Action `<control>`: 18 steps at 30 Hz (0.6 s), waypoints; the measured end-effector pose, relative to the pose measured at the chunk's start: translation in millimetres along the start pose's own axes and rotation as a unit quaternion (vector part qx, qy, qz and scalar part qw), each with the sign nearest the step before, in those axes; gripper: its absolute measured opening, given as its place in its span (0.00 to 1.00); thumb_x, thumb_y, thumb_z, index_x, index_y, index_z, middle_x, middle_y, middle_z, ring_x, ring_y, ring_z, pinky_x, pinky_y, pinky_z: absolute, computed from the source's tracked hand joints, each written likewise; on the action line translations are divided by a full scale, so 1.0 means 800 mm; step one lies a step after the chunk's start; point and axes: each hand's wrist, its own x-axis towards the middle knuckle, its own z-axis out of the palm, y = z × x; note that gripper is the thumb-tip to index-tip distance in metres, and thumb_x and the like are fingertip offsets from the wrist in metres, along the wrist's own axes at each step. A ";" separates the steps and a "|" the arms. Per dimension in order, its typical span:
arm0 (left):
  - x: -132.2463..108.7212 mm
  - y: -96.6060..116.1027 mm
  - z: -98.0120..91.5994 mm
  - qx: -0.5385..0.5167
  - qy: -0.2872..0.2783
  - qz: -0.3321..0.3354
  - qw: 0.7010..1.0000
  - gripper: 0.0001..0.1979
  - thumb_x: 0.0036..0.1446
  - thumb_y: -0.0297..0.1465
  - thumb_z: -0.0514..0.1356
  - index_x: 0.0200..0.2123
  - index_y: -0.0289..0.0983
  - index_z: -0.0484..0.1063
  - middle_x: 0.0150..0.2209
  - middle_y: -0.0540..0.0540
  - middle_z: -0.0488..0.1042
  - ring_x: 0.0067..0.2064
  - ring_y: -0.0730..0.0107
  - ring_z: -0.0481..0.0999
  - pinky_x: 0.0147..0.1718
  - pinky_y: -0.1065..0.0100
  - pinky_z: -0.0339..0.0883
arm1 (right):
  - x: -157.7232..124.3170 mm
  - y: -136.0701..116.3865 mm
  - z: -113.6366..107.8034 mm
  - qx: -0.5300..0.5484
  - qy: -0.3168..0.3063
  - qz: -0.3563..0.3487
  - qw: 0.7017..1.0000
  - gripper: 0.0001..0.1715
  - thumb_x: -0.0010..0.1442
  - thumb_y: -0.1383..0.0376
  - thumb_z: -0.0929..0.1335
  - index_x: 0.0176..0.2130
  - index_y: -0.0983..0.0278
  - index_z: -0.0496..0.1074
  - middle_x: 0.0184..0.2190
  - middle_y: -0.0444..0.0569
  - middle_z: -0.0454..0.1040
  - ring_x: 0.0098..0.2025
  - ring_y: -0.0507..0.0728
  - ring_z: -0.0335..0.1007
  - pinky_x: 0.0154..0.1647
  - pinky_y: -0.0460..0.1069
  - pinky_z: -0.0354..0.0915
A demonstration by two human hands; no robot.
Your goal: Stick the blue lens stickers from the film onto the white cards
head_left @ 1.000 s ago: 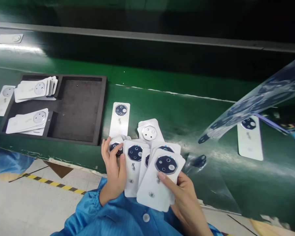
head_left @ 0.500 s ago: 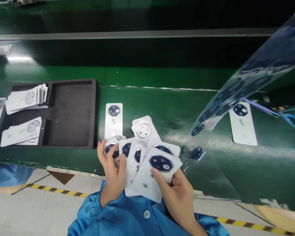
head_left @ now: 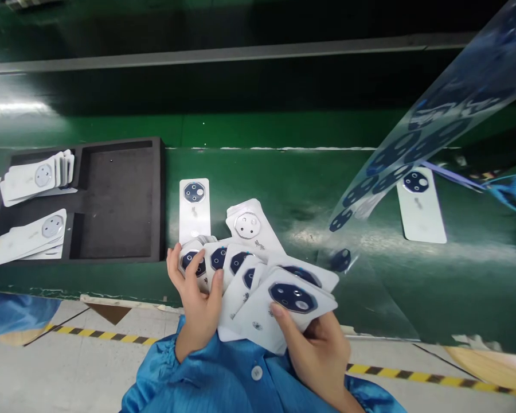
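Several white cards with dark blue octagonal camera-like patches are fanned out between my hands at the bench's front edge. My right hand (head_left: 313, 344) pinches the front card (head_left: 279, 321) with its thumb on top, more cards lying behind it. At the fan's left end, my left hand (head_left: 198, 298) curls its fingers over a bunch of cards (head_left: 193, 258). Just beyond the fan lies a white card with a pale patch (head_left: 251, 223), on others. One card with a dark patch (head_left: 194, 212) lies flat, upright in view, behind my left hand.
A black tray (head_left: 157, 201) at left holds white card stacks (head_left: 30, 178) in its left compartments. Clear film with dark blue shapes (head_left: 395, 155) slants down from the upper right. Another card (head_left: 423, 212) lies at right, near a blue wire coil (head_left: 513, 192). A blue sleeve (head_left: 17, 312) shows at left.
My right hand has moved slightly right and down with its cards, so the fan is spread wider. My left hand stays nearly in place. The view has shifted a little.
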 end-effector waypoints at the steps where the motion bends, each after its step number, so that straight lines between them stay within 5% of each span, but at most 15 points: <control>1: 0.000 0.000 0.000 -0.001 0.001 0.002 1.000 0.19 0.65 0.34 0.62 0.58 0.46 0.68 0.71 0.42 0.47 0.74 0.46 0.42 0.69 0.45 0.48 | 0.005 0.001 -0.003 0.047 -0.008 0.042 0.998 0.22 0.51 0.54 0.80 0.44 0.61 0.80 0.39 0.51 0.83 0.39 0.64 0.80 0.38 0.54 0.77; 5: 0.000 -0.001 0.000 -0.004 0.002 0.003 1.000 0.19 0.65 0.34 0.62 0.58 0.46 0.68 0.71 0.42 0.47 0.74 0.45 0.44 0.69 0.44 0.47 | 0.025 0.005 -0.011 0.195 -0.058 0.206 0.957 0.24 0.44 0.52 0.82 0.37 0.62 0.78 0.33 0.50 0.83 0.29 0.60 0.78 0.31 0.53 0.77; 7: 0.000 -0.001 0.000 -0.006 -0.001 -0.005 1.000 0.19 0.65 0.35 0.62 0.58 0.46 0.68 0.71 0.42 0.47 0.74 0.45 0.43 0.69 0.44 0.47 | 0.028 0.004 -0.007 0.199 -0.093 0.228 0.949 0.25 0.45 0.51 0.82 0.37 0.63 0.78 0.34 0.52 0.83 0.31 0.61 0.79 0.32 0.54 0.77; 12: -0.001 0.000 -0.001 -0.012 -0.002 -0.006 1.000 0.19 0.65 0.36 0.63 0.58 0.47 0.69 0.72 0.43 0.47 0.74 0.45 0.43 0.69 0.45 0.49 | 0.023 -0.012 0.008 0.106 -0.160 0.132 0.972 0.28 0.55 0.49 0.77 0.48 0.63 0.78 0.45 0.55 0.82 0.44 0.65 0.79 0.42 0.55 0.77; 18: -0.003 -0.004 -0.005 -0.022 -0.019 -0.004 1.000 0.17 0.72 0.32 0.51 0.58 0.51 0.73 0.73 0.50 0.46 0.75 0.50 0.42 0.71 0.47 0.45 | 0.029 -0.022 0.010 0.037 -0.113 0.092 0.989 0.30 0.55 0.47 0.77 0.49 0.63 0.77 0.45 0.56 0.82 0.48 0.69 0.78 0.45 0.58 0.76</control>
